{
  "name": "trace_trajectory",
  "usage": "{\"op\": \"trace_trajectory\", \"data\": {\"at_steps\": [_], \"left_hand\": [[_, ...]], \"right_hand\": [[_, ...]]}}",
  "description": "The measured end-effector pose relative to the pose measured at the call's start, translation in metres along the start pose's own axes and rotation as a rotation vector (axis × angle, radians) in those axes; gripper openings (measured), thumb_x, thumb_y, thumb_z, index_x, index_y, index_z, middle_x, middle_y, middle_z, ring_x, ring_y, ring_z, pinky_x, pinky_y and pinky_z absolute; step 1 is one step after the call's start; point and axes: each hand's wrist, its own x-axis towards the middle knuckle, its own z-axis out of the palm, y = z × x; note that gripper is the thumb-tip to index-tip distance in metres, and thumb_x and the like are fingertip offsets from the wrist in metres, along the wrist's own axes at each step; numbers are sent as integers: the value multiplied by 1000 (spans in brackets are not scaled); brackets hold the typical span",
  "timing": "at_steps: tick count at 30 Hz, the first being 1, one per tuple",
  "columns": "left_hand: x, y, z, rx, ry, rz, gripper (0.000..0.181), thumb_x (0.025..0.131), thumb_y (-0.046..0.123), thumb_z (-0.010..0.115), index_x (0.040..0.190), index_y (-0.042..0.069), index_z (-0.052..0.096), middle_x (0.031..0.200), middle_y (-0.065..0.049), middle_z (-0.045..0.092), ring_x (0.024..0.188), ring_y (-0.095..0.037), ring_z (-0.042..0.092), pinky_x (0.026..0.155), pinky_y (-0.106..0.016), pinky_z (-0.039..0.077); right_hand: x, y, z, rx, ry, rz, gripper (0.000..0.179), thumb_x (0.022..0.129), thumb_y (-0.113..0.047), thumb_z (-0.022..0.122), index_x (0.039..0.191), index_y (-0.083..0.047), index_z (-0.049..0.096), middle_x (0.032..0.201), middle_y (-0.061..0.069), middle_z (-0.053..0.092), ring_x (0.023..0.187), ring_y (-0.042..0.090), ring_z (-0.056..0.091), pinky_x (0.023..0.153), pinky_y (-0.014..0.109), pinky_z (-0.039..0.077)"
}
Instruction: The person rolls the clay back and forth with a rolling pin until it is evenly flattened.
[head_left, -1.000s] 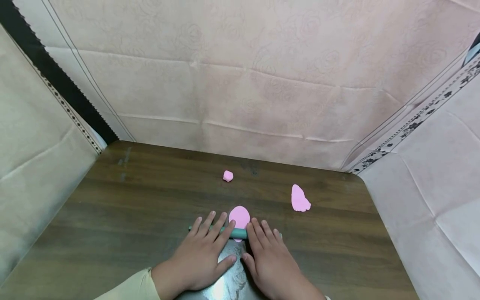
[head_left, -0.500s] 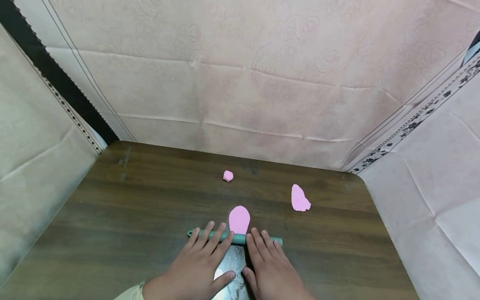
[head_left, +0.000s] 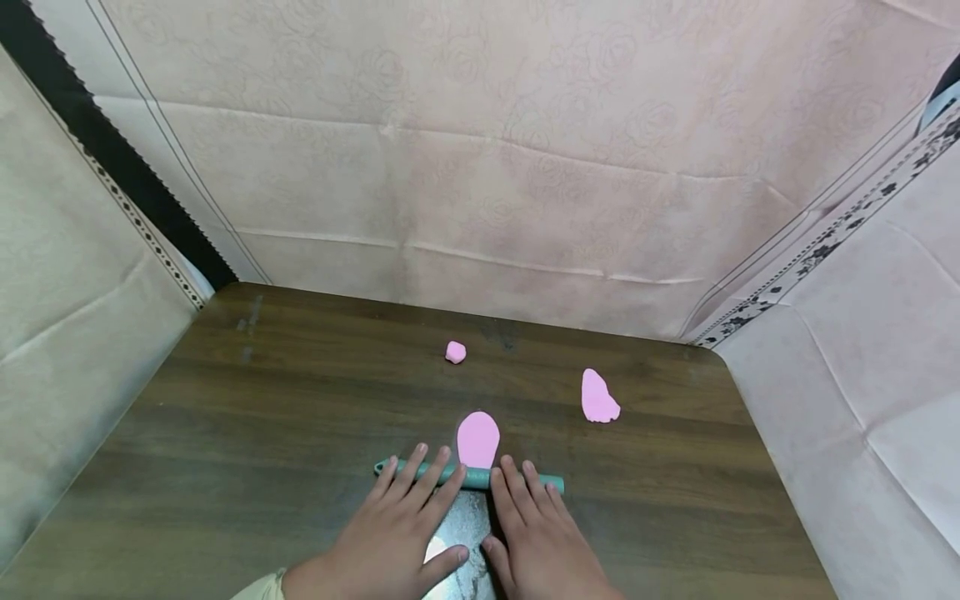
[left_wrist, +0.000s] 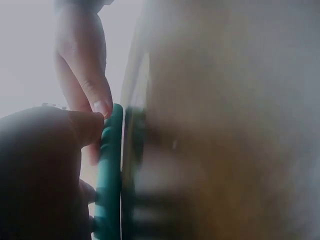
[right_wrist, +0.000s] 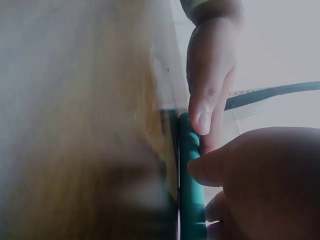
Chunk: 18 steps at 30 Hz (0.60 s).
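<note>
A slim green rolling pin [head_left: 477, 478] with a hole at its left end lies crosswise on the dark wooden table. My left hand [head_left: 386, 533] rests on its left part with fingers stretched out and spread. Over the right part lies my right hand [head_left: 546, 537], its fingers straight and close together. Just beyond the pin, between the hands, is a flattened pink piece of clay [head_left: 477, 437], rounded at the far end; its near end meets the pin. Both wrist views show fingers along the green rod [left_wrist: 111, 175], with the thumb [right_wrist: 206, 169] beside it in the right one.
A small pink lump [head_left: 455, 352] sits near the table's back edge. Further right lies an irregular flat pink piece [head_left: 599, 398]. A shiny grey patch [head_left: 467, 533] shows between the hands. Pale patterned cloth [head_left: 480, 192] hangs behind and at both sides of the table [head_left: 262, 433].
Both hands and the rolling pin have moved a little toward me, mostly in the first half second. The pink bit seen on the near side of the pin no longer shows.
</note>
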Motion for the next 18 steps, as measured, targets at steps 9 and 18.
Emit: {"op": "trace_trajectory", "data": {"at_steps": [9,18], "left_hand": [[30,-15,-3,6,-26,-32,85,114,70,45,181,20,27,189,-13,22,175,-45,17,137,-72,19],[66,-32,-11,60,-39,-55,80,116,62,47,180,19,29,188,-15,23,175,-47,16,138,-72,18]], "right_hand": [[28,9,-4,-6,58,-4,72,120,-47,49,179,-9,31,188,12,25,174,42,25,135,67,32],[66,23,-12,29,34,24,70,121,-48,45,178,-10,32,187,13,27,174,44,22,138,69,24]]}}
